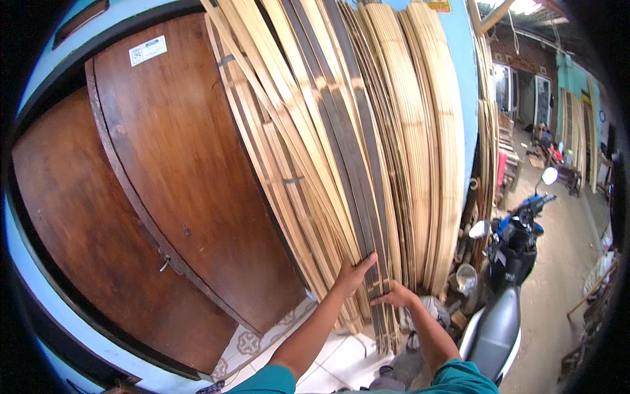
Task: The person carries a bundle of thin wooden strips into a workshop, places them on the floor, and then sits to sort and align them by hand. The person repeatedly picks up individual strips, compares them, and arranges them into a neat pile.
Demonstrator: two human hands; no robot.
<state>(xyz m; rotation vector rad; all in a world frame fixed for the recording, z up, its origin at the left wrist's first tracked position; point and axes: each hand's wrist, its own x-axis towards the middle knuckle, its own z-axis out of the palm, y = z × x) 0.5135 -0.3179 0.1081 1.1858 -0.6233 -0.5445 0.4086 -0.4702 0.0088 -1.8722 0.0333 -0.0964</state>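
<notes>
White tiled floor (336, 360), pale strips (279, 154) standing on it

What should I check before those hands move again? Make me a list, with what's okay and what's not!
1. Left hand touching the dark strips: ok.
2. Right hand touching the bundle too, lower down: ok.
3. Fingers wrapped all the way round: cannot tell, they are partly hidden.
4. Lower ends resting firmly on the tiled floor: cannot tell from this angle.
5. Free space around the dark strips: not ok, pale strips stand close on both sides.
6. Brown door shut: ok, it looks closed.
</notes>
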